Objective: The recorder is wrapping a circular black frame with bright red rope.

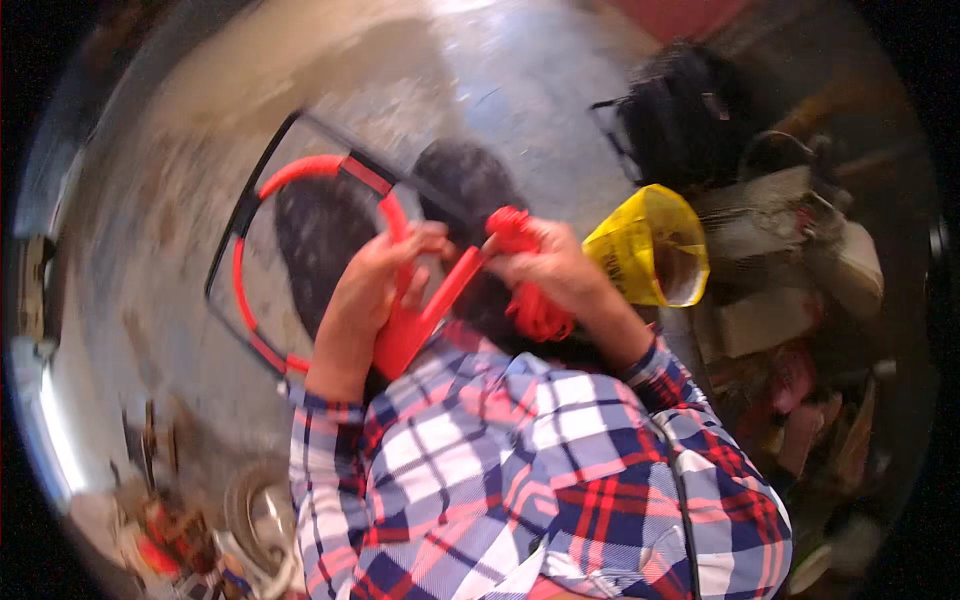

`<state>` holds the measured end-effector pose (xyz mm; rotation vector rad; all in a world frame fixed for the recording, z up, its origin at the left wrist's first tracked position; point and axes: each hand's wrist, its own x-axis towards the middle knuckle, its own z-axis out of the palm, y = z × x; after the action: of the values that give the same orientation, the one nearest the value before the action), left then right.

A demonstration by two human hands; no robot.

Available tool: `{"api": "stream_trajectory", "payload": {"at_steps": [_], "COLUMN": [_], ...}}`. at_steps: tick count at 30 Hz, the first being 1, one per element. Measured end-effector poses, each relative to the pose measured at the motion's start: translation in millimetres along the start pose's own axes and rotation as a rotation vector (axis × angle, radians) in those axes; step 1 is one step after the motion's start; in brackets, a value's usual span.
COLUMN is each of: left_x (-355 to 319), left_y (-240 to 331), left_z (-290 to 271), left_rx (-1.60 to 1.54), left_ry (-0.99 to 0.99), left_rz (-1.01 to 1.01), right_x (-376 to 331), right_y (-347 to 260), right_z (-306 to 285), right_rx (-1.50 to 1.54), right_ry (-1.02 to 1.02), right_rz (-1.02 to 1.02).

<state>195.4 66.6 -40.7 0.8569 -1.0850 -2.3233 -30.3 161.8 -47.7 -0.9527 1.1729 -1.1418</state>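
Note:
Across my lap leans a thin black square frame [268, 160] with a round red ring [240, 285] inside it, marked with darker bands. My left hand [378, 275] is closed around a red part of this frame, its fingers curled over it. A straight, flat red piece [405, 335] slants up from below that hand toward the right one. In my right hand [560, 265] is a bundle of red cord [540, 315], with one clump above the fingers and loops hanging below. Motion blurs the fingertips, and the exact grip on the flat piece is hidden.
To the right stands an open yellow bag [625, 240]. Beyond it is a black, bag-like object [690, 115]. Cardboard boxes [770, 320] and mixed clutter lie along the right side. A wheel [250, 510] and small parts lie at the lower left on the concrete floor [350, 70].

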Motion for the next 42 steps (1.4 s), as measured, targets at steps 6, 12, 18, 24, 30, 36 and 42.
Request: {"api": "stream_trajectory", "payload": {"at_steps": [6,12,18,24,30,36,42], "left_x": [-4.2,6.4,0.9,-6.7,-9.8,-10.7,-33.7], "left_y": [-9.9,-15.7,-11.2,-8.1,-11.6,-11.6,17.1], "left_z": [-10.3,-26.5,-27.7,-9.6,-14.5,5.2,12.7], "left_rx": [-0.12,-0.315,-0.22,-0.08,-0.041,0.144,0.434], "left_ry": [-0.102,-0.086,0.146,0.247,0.223,0.548,0.622], "left_rz": [-0.012,0.005,0.11,0.155,0.208,0.461,1.036], "right_x": [-4.7,-6.6,5.3,29.7,27.2,23.6,29.0], "right_y": [-16.1,-17.7,-18.8,-2.2,-6.2,-17.5,-14.0], "right_z": [11.9,16.8,23.0,17.3,24.4,33.2,40.7], "right_rx": [0.08,-0.157,-0.069,0.152,0.14,0.198,0.296], "right_ry": [-0.093,-0.07,-0.062,-0.02,-0.142,-0.119,-0.127], "right_rz": [0.028,-0.156,-0.253,-0.119,-0.054,-0.008,0.041]}}
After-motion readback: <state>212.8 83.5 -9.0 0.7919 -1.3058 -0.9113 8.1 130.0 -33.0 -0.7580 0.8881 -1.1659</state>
